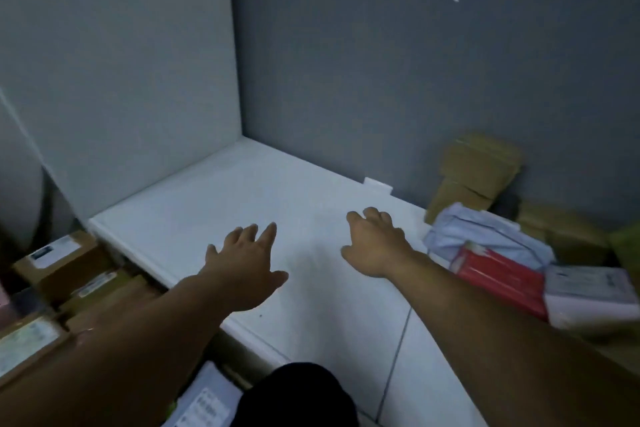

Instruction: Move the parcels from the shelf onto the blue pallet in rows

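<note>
Both my hands reach out over a white shelf surface (214, 205) and hold nothing. My left hand (247, 264) has its fingers spread above the shelf's front part. My right hand (375, 241) is open too, fingers slightly curled, a little left of a pile of parcels. That pile holds a pale blue-grey soft bag (485, 236), a red flat parcel (502, 277) and a white labelled packet (588, 291). Brown cardboard boxes (479, 167) lean against the grey wall behind them. No blue pallet is in view.
Labelled cardboard boxes (59, 264) are packed below and left of the shelf edge. A white side panel (121, 80) closes the shelf on the left, a dark grey wall (415, 80) the back. My dark-clothed knee (298, 395) shows at the bottom.
</note>
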